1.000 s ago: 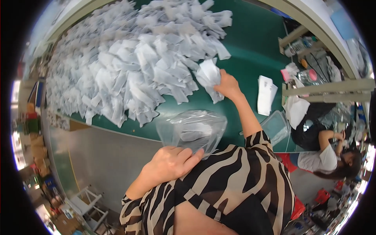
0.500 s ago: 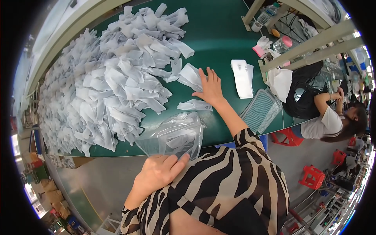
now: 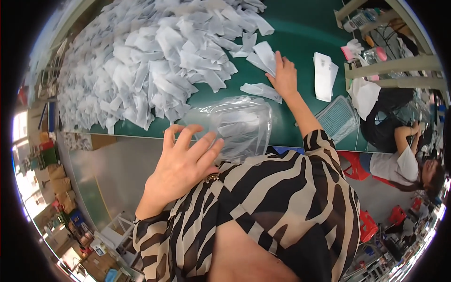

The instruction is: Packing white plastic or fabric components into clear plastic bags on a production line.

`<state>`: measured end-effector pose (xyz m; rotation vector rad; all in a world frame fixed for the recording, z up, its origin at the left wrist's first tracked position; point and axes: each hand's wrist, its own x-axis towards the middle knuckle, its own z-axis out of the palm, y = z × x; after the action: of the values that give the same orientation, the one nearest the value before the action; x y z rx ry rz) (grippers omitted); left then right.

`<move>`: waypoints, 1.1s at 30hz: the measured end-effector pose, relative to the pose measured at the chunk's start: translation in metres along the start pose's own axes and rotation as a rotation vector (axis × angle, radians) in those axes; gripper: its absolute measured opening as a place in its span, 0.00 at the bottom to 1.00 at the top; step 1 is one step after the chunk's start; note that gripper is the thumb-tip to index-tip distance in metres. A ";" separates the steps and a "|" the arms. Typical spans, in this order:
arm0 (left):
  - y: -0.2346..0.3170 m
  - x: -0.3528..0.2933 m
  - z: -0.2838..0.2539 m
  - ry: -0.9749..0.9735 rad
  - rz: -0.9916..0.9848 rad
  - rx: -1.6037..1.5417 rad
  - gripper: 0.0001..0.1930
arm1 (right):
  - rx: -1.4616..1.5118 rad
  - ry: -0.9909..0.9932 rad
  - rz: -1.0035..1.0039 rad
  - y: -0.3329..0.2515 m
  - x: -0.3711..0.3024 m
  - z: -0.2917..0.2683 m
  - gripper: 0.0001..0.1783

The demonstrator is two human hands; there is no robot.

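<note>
My left hand (image 3: 185,157) is raised at the table edge, open with its fingers spread and curved, beside a large clear plastic bag (image 3: 263,120). Through the film I can see white packets (image 3: 237,121) lying inside. My right hand (image 3: 285,77) reaches over the table, fingers stretched out and thumb apart, touching the right edge of a few overlapping small translucent white packets (image 3: 264,54). Another single packet (image 3: 260,90) lies just below them. To the left rises a big heap of similar packets (image 3: 159,61).
A stack of white slips (image 3: 322,77) and a bagged blue-green striped bundle (image 3: 338,117) lie right on the green table (image 3: 300,28). Beyond are a metal frame (image 3: 394,69), a white glove (image 3: 354,47) and coiled black cable (image 3: 380,115). Another person (image 3: 399,157) sits at far right.
My left hand has let go of the bag's edge and spread its fingers. My right hand stays at the small packets, its fingers closer together. The whole view has shifted.
</note>
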<state>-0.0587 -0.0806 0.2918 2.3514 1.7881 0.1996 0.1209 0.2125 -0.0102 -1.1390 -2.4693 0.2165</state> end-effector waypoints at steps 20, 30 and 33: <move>-0.009 0.004 0.023 -0.091 0.009 -0.119 0.32 | -0.121 -0.031 -0.194 0.000 0.001 -0.038 0.55; -0.011 0.019 0.026 -0.141 0.028 -0.132 0.31 | 0.044 -0.069 -0.305 -0.016 -0.067 -0.022 0.34; -0.010 0.026 0.029 -0.147 0.074 -0.129 0.30 | 0.059 -0.031 -0.232 -0.012 -0.078 0.010 0.30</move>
<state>-0.0551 -0.0542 0.2616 2.2801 1.5752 0.1438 0.1539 0.1460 -0.0387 -0.8225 -2.5776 0.2381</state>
